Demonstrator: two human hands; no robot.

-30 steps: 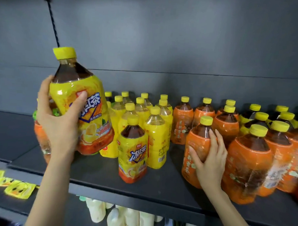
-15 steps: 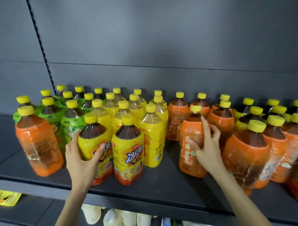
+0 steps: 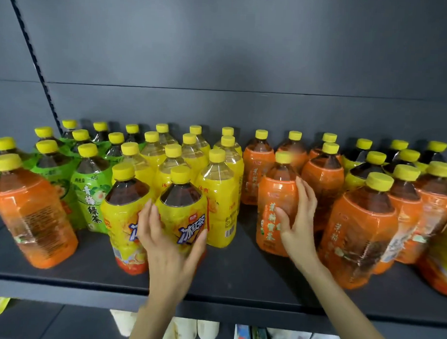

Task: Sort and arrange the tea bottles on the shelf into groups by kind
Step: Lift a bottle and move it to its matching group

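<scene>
Tea bottles with yellow caps stand on a dark shelf (image 3: 239,279). My left hand (image 3: 169,246) grips a yellow iced black tea bottle (image 3: 183,208) at the front, fingers on its left side and thumb on its right. A matching yellow bottle (image 3: 122,216) stands touching it on the left. My right hand (image 3: 300,222) holds an orange jasmine tea bottle (image 3: 274,196) upright, thumb on the label and fingers round its right side. Green tea bottles (image 3: 92,197) sit at left, pale yellow bottles (image 3: 221,202) in the middle, and an orange group (image 3: 362,232) at right.
One orange bottle (image 3: 31,213) stands alone at the front left, beside the green ones. Dark-tea bottles with yellow labels (image 3: 359,169) fill the back right. A bare strip of shelf lies between my two hands. White bottles (image 3: 206,331) show on the shelf below.
My left hand lowered the lifted yellow bottle onto the shelf front, let go, and shifted right onto the neighbouring yellow bottle. My right hand stayed on the orange bottle, which now stands straighter.
</scene>
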